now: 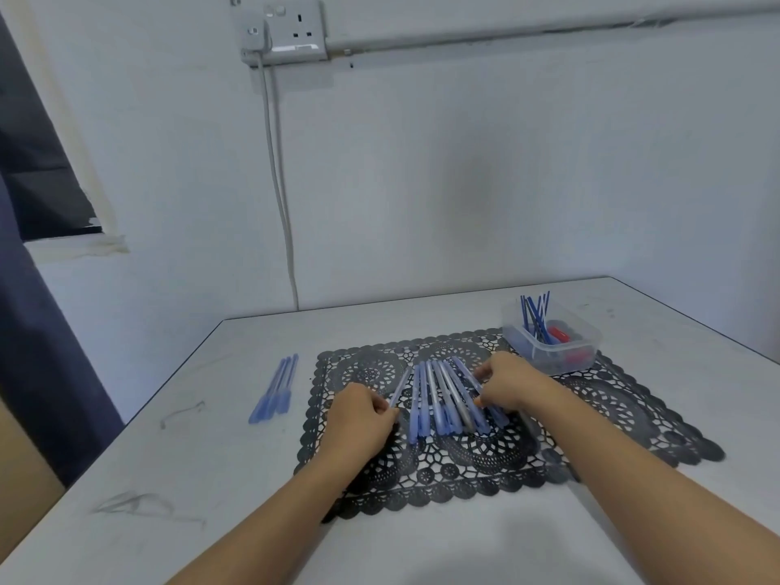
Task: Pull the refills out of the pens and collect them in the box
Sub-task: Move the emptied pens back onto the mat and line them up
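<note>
Several blue pens (443,399) lie fanned side by side on a black lace mat (612,411). My left hand (361,413) pinches the lower end of the leftmost pen (400,386) in the fan. My right hand (508,384) has its fingers curled over the pens at the right side of the fan. A clear plastic box (553,344) stands at the mat's far right corner, with several blue refills (535,312) leaning upright in it and red pieces lying at its bottom.
Three blue pens (276,388) lie together on the white table (211,458), left of the mat. A white wall with a socket and a hanging cable stands behind the table. A dark curtain hangs at the far left.
</note>
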Demonstrator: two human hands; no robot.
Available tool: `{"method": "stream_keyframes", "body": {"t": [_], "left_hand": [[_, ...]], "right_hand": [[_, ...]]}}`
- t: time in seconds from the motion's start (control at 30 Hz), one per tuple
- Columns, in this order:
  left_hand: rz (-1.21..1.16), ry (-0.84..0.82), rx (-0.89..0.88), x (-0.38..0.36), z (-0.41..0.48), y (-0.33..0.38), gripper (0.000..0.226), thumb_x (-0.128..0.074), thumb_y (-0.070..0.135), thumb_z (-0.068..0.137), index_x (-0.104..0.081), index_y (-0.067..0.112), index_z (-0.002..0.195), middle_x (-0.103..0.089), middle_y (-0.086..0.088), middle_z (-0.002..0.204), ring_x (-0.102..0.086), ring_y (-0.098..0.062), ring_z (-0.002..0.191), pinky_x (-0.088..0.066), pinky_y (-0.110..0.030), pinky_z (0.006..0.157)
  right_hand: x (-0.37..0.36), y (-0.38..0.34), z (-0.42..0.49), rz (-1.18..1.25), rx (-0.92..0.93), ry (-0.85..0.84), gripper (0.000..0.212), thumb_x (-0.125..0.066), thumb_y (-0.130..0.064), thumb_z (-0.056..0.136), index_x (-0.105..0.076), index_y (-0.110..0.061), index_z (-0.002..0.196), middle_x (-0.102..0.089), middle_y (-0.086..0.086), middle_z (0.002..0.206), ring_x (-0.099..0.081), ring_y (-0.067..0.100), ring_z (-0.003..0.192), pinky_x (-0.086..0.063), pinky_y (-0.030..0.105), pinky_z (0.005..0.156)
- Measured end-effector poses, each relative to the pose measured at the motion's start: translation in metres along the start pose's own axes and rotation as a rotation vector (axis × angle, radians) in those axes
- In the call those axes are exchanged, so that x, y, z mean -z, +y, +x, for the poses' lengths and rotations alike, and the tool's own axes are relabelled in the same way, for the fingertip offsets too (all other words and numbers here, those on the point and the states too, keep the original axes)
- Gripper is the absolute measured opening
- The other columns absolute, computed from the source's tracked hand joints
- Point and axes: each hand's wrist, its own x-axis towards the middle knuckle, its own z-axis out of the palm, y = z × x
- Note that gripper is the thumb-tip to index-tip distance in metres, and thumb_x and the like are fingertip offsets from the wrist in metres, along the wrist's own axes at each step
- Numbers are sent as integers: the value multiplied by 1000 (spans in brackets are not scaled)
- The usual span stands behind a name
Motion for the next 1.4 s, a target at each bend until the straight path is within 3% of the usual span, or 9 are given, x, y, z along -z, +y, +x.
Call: {"method": "stream_keyframes", "body": {"t": [0.17, 0.3, 0.47, 0.6, 0.73, 0.83, 0.93, 1.1, 1.4], "left_hand": [[-66, -59, -4, -4, -1, 0, 31, -60, 29, 89, -71, 17, 62, -67, 0, 58, -54, -8, 46, -52, -21, 62], [-65, -108, -35, -3, -3, 1, 46, -57, 25, 91, -62, 18, 45, -70, 1, 62, -54, -9, 44, -50, -14, 62], [-92, -97, -12, 1, -2, 2, 20, -58, 19, 89, -76, 15, 80, -72, 6, 86, -59, -5, 62, -47, -15, 58], [-133, 3, 4, 13, 3, -4, 16, -58, 20, 90, -72, 14, 94, -69, 6, 83, -60, -7, 69, -39, -9, 57], [-63, 223, 38, 44, 21, -33, 30, -52, 16, 90, -67, 13, 65, -65, -7, 61, -55, -8, 46, -38, -15, 45], [-9, 408, 140, 69, 39, -74, 32, -52, 11, 86, -56, 11, 54, -55, -10, 52, -48, -26, 48, -33, -25, 50], [11, 432, 261, 84, 48, -106, 29, -51, 0, 78, -42, 14, 55, -39, -4, 53, -32, -19, 51, -26, -24, 50], [3, 303, 361, 92, 56, -129, 24, -61, 4, 78, -49, 15, 60, -48, -5, 61, -43, -21, 60, -36, -25, 60], [-12, 166, 391, 91, 66, -136, 12, -68, 7, 73, -63, 11, 62, -57, -7, 66, -52, -21, 61, -41, -23, 56]], "right_hand": [[-2, 3, 2, 43, -7, 0, 23, -60, -5, 85, -67, -3, 107, -68, 14, 100, -67, 28, 87, -56, 36, 78], [-4, 4, 4, 51, -10, -3, 25, -51, 1, 85, -70, -3, 100, -70, 15, 94, -69, 28, 83, -57, 39, 75], [-6, 4, 7, 33, -14, 13, 29, -47, 2, 82, -70, -2, 99, -70, 16, 92, -67, 28, 79, -57, 39, 76], [-9, -3, 5, -54, 27, 149, 33, -46, 0, 83, -68, -7, 106, -67, 11, 108, -63, 21, 89, -53, 32, 83], [-16, -32, -1, 40, 206, 194, 42, -45, 2, 85, -61, -17, 120, -63, 6, 118, -48, 4, 51, -44, 17, 52], [-24, -65, 3, 86, 311, 96, 39, -45, 0, 87, -63, -15, 118, -64, 6, 114, -43, 3, 46, -35, 12, 42], [-30, -103, 11, 201, 361, 3, 30, -49, -4, 88, -68, -12, 109, -64, 4, 96, -51, 6, 56, -45, 14, 49], [-56, -158, 33, 398, 342, -82, 24, -53, -6, 86, -70, -6, 103, -61, 0, 75, -54, 13, 61, -50, 22, 62], [-111, -192, 58, 56, 417, -73, 35, -37, 3, 88, -61, 1, 113, -59, 17, 118, -58, 29, 105, -49, 36, 91]]}}
